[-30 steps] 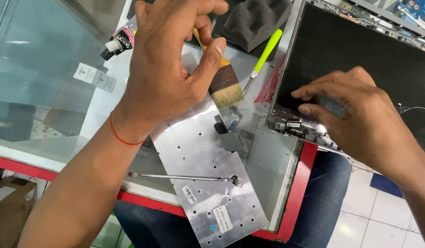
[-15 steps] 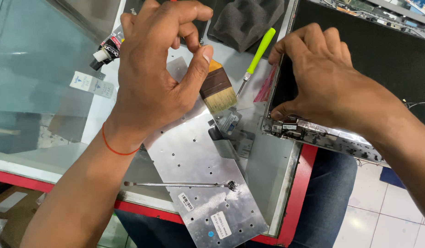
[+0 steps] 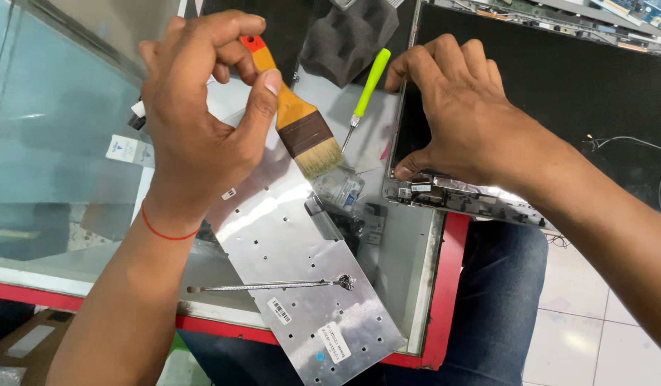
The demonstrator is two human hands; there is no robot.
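1. One glass worktop (image 3: 52,164) with a red edge carries everything. It is see-through, so the shelf space below shows, and flat parts lie steady on it.
2. One dark laptop panel (image 3: 559,107) lies flat at the right, its lower corner hanging past the red edge over the person's lap, probably so the hinge corner is easy to reach.
3. One silvery keyboard backplate (image 3: 287,286) lies slantwise, face down, between the two hands, which leaves its perforated metal back up. Three small white labels show on it.
4. Two hands are at work. The left hand (image 3: 195,136) hovers over the upper end of the plate, its fingers curled and pinching the brush handle between thumb and forefinger. The right hand (image 3: 466,121) rests on the panel's lower left corner, fingers pressed together on the frame and thumb tucked at the hinge; it seems to steady the panel.
5. One paintbrush (image 3: 298,121) with an orange handle, dark ferrule and pale bristles is held tilted, bristles down, just above the plate near the hinge, apparently angled for dusting.
6. One screwdriver with a lime-green handle (image 3: 368,82) lies between the hands, tip toward the hinge.
7. One thin metal probe (image 3: 266,286) lies across the plate, well apart from both hands.
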